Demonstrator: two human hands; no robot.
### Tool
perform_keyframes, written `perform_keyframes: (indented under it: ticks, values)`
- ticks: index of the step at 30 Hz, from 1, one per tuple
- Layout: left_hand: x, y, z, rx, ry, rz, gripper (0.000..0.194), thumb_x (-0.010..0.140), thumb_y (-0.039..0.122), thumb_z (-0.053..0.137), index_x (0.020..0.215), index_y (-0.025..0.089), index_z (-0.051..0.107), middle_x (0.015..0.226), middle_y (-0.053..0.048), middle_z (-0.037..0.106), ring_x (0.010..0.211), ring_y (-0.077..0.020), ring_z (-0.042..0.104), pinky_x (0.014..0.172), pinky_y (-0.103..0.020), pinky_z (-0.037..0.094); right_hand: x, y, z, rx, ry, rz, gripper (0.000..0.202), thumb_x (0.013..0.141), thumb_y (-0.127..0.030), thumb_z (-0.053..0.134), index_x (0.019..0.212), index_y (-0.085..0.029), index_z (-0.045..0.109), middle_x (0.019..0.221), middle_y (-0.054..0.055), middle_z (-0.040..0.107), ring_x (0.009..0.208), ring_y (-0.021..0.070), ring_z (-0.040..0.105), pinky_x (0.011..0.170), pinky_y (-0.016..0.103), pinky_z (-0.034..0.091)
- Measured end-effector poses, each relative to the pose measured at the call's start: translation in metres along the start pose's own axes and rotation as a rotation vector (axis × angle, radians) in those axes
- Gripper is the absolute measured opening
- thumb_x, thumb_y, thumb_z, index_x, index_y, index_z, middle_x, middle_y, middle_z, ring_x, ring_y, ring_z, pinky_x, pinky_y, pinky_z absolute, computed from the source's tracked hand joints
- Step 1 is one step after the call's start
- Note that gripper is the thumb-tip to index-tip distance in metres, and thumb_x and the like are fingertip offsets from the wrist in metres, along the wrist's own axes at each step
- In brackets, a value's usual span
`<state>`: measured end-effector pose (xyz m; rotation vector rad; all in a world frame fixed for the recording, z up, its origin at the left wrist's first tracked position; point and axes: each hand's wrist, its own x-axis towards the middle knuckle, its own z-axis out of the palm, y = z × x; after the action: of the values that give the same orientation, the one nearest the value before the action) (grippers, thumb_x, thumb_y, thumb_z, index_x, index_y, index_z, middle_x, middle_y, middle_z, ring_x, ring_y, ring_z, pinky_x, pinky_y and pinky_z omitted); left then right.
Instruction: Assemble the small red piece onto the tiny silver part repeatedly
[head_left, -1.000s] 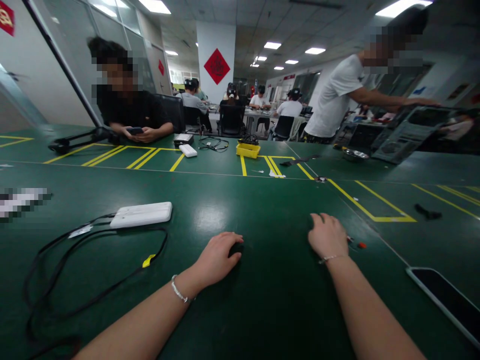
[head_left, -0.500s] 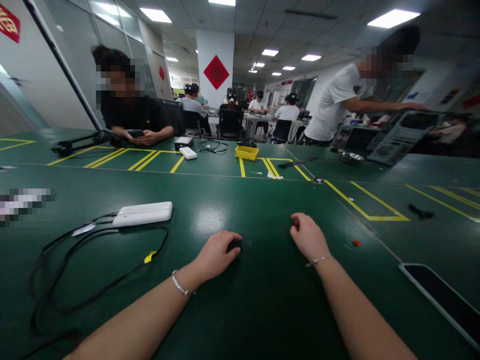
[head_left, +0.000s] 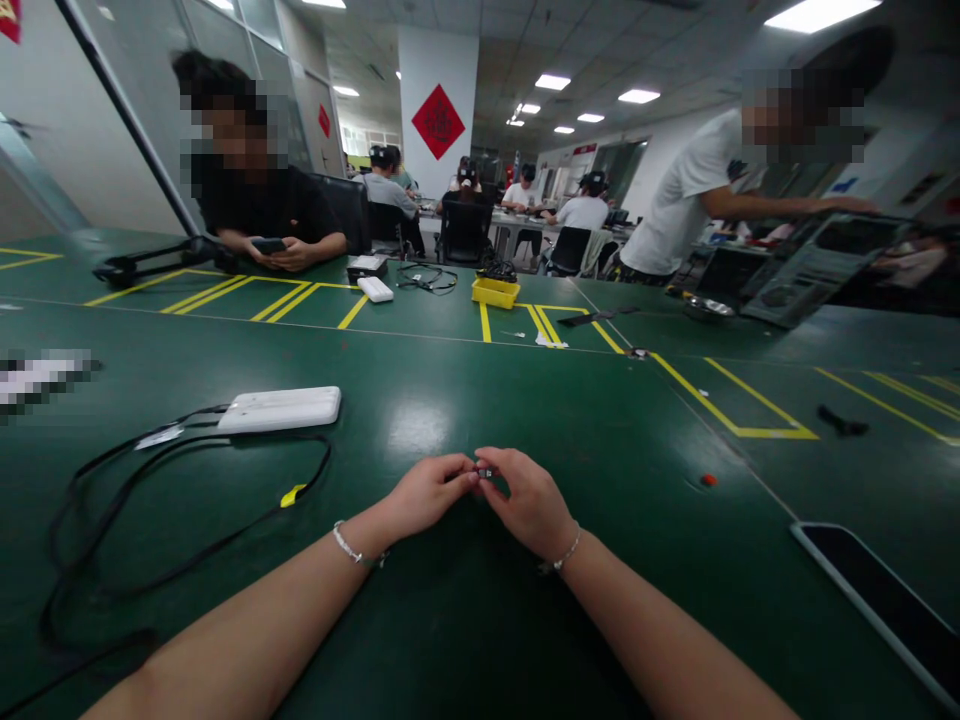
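Over the green tabletop (head_left: 420, 390), both hands meet in front of me at a small dark and silvery piece (head_left: 485, 473), too small to name. My right hand (head_left: 529, 500) pinches this piece between thumb and fingertips. From the other side, my left hand (head_left: 429, 495) has its thumb and fingers closed at the piece's left end, which the fingertips partly hide. To the left lies a white power bank (head_left: 281, 410) with a black cable (head_left: 202, 553) looping from it; a yellow tag (head_left: 292, 495) is on the cable.
A phone (head_left: 885, 600) lies at the right edge, and a small red bit (head_left: 708, 481) beyond it. Farther back are a yellow tray (head_left: 496, 292), a second white block (head_left: 375, 289) and a computer case (head_left: 817, 265) handled by a standing person. Another person sits opposite.
My right hand has moved left and my left hand slightly left and up, so their fingertips now meet. The left fingers have closed. The small piece now shows between them.
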<state>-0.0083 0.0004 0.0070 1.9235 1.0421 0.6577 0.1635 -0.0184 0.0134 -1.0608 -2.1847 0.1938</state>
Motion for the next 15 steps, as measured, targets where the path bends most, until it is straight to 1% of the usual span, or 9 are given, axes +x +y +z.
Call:
perform_keyframes:
  ticks: [3,5,6,8,9,11,12,13,15]
  values:
    - [-0.001,0.003,-0.001,-0.013,0.02,-0.009,0.027,0.081,0.033,0.038,0.079,0.016,0.058,0.074,0.0,0.06,0.068,-0.0124,0.052,0.065,-0.023,0.04,0.005,0.004,-0.005,0.029,-0.036,-0.012,0.036,0.077,-0.027,0.049,0.112,-0.022,0.045,0.1,0.006,0.058,0.092,0.0168,0.053,0.083,0.033,0.043]
    - [-0.001,0.005,-0.002,-0.022,0.042,-0.027,0.027,0.081,0.033,0.037,0.077,0.016,0.058,0.073,0.0,0.059,0.067,-0.0123,0.052,0.064,-0.023,0.04,0.008,0.016,-0.017,-0.037,-0.046,0.021,0.04,0.076,-0.033,0.049,0.113,-0.021,0.044,0.106,0.007,0.055,0.099,0.0184,0.049,0.087,0.035,0.04]
    - [-0.001,0.005,-0.003,-0.028,0.053,-0.042,0.027,0.081,0.033,0.037,0.077,0.016,0.058,0.073,0.0,0.059,0.066,-0.0123,0.051,0.064,-0.023,0.039,0.008,0.027,-0.026,-0.114,-0.039,0.073,0.04,0.076,-0.034,0.048,0.113,-0.019,0.045,0.108,0.008,0.054,0.103,0.0196,0.047,0.089,0.037,0.038]
    - [-0.001,0.005,-0.003,-0.041,0.079,-0.074,0.028,0.081,0.034,0.037,0.077,0.016,0.059,0.071,0.0,0.06,0.065,-0.0122,0.051,0.062,-0.023,0.039,0.002,0.056,-0.047,-0.343,0.009,0.276,0.037,0.078,-0.032,0.044,0.111,-0.015,0.048,0.112,0.012,0.051,0.109,0.0233,0.041,0.093,0.042,0.032]
    - [-0.001,0.005,-0.003,-0.045,0.094,-0.085,0.028,0.08,0.034,0.038,0.077,0.016,0.059,0.071,0.0,0.059,0.063,-0.0122,0.05,0.061,-0.023,0.038,-0.005,0.073,-0.058,-0.477,0.034,0.418,0.037,0.076,-0.03,0.044,0.11,-0.014,0.049,0.114,0.014,0.049,0.112,0.0266,0.038,0.093,0.045,0.03]
    - [0.0,0.005,-0.002,-0.044,0.117,-0.094,0.028,0.08,0.035,0.038,0.076,0.016,0.059,0.07,0.0,0.059,0.063,-0.0122,0.05,0.06,-0.023,0.038,-0.024,0.107,-0.082,-0.708,0.099,0.778,0.04,0.074,-0.027,0.044,0.111,-0.013,0.05,0.122,0.019,0.04,0.116,0.0349,0.03,0.087,0.054,0.028]
    - [0.0,0.005,-0.002,-0.041,0.123,-0.096,0.028,0.08,0.034,0.038,0.075,0.016,0.059,0.07,0.0,0.059,0.063,-0.0123,0.05,0.06,-0.023,0.038,-0.034,0.122,-0.093,-0.748,0.078,0.938,0.041,0.073,-0.026,0.043,0.112,-0.014,0.05,0.123,0.021,0.038,0.115,0.0375,0.031,0.083,0.056,0.03]
    - [0.0,0.006,-0.002,-0.037,0.123,-0.099,0.028,0.08,0.034,0.038,0.074,0.016,0.059,0.07,0.0,0.059,0.063,-0.0124,0.05,0.061,-0.023,0.038,-0.045,0.135,-0.104,-0.762,0.046,1.046,0.041,0.073,-0.024,0.042,0.112,-0.014,0.051,0.122,0.022,0.038,0.113,0.0384,0.032,0.08,0.055,0.033]
    - [0.0,0.007,-0.002,-0.033,0.118,-0.111,0.027,0.079,0.033,0.039,0.074,0.016,0.059,0.071,0.0,0.06,0.065,-0.0127,0.051,0.061,-0.023,0.038,-0.062,0.155,-0.119,-0.734,-0.045,1.198,0.04,0.07,-0.02,0.041,0.107,-0.012,0.054,0.114,0.024,0.044,0.107,0.0376,0.041,0.075,0.051,0.038]
